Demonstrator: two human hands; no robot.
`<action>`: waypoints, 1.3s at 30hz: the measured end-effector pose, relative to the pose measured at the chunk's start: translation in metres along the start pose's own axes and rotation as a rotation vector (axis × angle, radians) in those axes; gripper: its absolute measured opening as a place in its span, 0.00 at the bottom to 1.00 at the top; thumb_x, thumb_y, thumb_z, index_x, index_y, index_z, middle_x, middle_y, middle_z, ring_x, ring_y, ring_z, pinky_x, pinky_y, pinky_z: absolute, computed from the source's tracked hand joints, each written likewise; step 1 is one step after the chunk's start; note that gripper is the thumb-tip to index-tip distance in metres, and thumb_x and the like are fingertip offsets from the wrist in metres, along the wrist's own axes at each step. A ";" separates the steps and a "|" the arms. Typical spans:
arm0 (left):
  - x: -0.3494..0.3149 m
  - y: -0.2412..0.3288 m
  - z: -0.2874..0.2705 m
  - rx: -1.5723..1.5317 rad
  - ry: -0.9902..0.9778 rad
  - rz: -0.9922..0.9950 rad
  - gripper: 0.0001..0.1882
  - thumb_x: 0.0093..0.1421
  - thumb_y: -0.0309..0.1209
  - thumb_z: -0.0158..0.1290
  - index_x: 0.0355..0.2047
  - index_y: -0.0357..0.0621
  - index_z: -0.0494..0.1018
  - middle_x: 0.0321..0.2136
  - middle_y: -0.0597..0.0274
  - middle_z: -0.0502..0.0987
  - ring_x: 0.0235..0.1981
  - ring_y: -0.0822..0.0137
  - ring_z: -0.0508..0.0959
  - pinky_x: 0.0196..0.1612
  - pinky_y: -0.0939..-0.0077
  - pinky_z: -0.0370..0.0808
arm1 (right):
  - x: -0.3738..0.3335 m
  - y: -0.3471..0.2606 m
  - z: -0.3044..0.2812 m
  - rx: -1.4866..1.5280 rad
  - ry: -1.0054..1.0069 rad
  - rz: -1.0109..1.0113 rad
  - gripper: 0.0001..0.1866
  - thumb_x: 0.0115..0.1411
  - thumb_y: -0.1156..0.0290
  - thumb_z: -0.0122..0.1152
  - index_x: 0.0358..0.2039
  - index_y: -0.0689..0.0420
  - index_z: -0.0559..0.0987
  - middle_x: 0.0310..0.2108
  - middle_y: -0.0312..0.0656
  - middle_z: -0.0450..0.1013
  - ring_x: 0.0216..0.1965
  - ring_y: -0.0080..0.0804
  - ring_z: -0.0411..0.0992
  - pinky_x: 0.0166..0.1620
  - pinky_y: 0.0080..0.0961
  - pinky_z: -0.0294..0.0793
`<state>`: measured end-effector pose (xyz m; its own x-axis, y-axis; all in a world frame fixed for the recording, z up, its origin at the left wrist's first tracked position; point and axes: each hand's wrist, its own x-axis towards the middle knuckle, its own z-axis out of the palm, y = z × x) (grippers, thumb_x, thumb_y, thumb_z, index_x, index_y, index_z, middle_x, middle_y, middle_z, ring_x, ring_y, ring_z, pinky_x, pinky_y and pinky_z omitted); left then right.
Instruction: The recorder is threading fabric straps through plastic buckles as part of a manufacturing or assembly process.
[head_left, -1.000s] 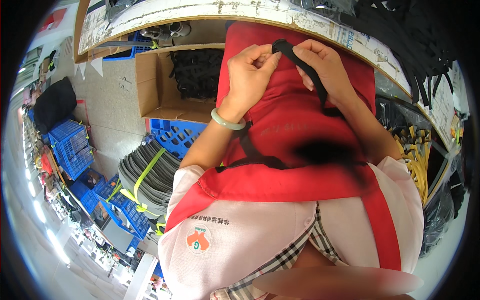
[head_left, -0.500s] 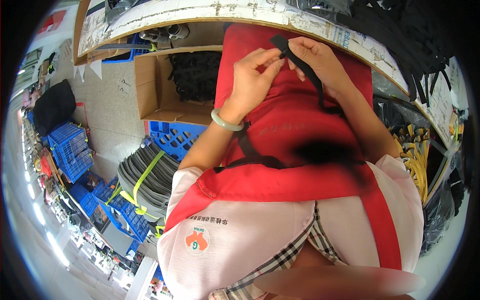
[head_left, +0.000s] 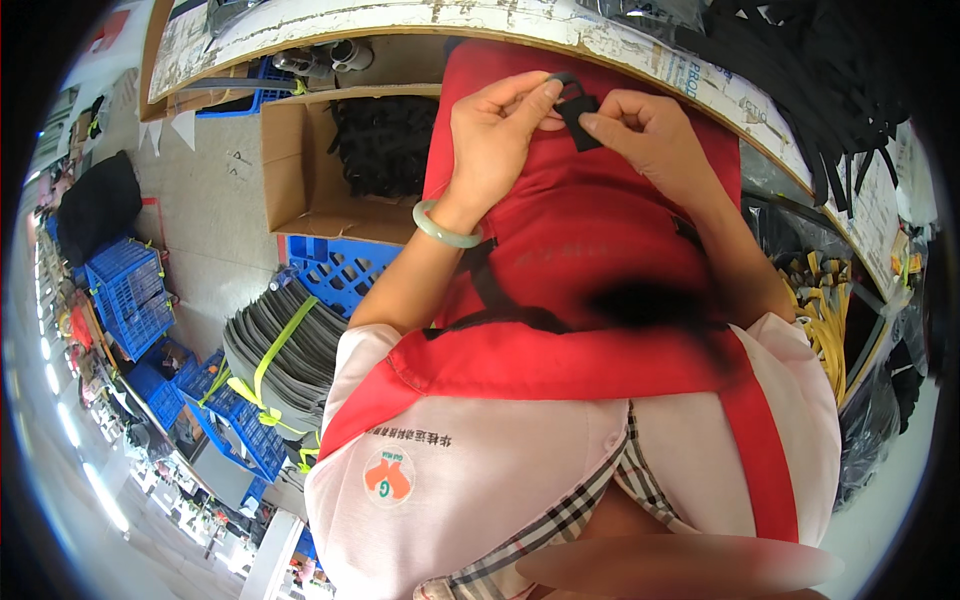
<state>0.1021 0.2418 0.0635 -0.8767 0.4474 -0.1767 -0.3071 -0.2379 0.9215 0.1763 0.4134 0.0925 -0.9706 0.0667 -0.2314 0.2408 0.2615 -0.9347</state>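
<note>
Above my red apron, both hands work on a short piece of black webbing strap with a small black buckle at its upper end. My left hand, a pale green bangle at its wrist, pinches the buckle between thumb and fingertips. From the other side, the thumb and curled fingers of my right hand grip the strap. How the strap passes through the buckle is too small to make out.
An open cardboard box holding black straps stands at left, by a blue crate and bundled grey sheets. The worn white table edge runs across the front. Black straps hang at far right, above yellow ones.
The strap has turned: its long tail under my right hand no longer shows, and a short flat piece hangs below the buckle. My left hand has shifted slightly up and left.
</note>
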 end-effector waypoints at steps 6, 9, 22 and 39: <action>-0.004 -0.006 -0.003 0.150 -0.086 0.138 0.10 0.59 0.23 0.57 0.41 0.33 0.77 0.30 0.61 0.79 0.27 0.75 0.77 0.33 0.86 0.75 | 0.005 0.007 0.010 0.198 0.015 0.171 0.14 0.61 0.61 0.61 0.26 0.58 0.76 0.15 0.27 0.64 0.17 0.12 0.58 0.19 0.15 0.55; -0.002 -0.003 -0.008 0.131 -0.081 0.115 0.07 0.59 0.21 0.56 0.38 0.34 0.78 0.31 0.63 0.76 0.30 0.75 0.77 0.34 0.84 0.77 | 0.011 0.006 0.013 0.446 0.015 0.224 0.12 0.62 0.61 0.59 0.31 0.58 0.76 0.17 0.28 0.65 0.17 0.13 0.60 0.18 0.14 0.56; -0.048 0.134 -0.136 1.104 0.265 0.103 0.19 0.57 0.22 0.56 0.50 0.37 0.73 0.42 0.59 0.78 0.43 0.70 0.76 0.46 0.78 0.73 | 0.022 0.032 0.000 0.376 -0.011 0.126 0.07 0.64 0.69 0.54 0.35 0.60 0.75 0.20 0.32 0.67 0.19 0.14 0.62 0.23 0.14 0.63; 0.310 0.000 0.113 1.627 0.024 0.455 0.38 0.62 0.54 0.45 0.57 0.30 0.62 0.56 0.32 0.63 0.59 0.41 0.63 0.63 0.55 0.55 | 0.027 0.064 -0.042 -0.037 0.216 -0.192 0.05 0.61 0.73 0.57 0.35 0.60 0.75 0.25 0.43 0.74 0.25 0.27 0.71 0.31 0.24 0.70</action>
<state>-0.1280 0.4777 0.0478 -0.7902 0.5815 0.1936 0.6128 0.7434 0.2681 0.1652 0.4724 0.0378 -0.9764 0.2153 0.0157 0.0564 0.3243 -0.9443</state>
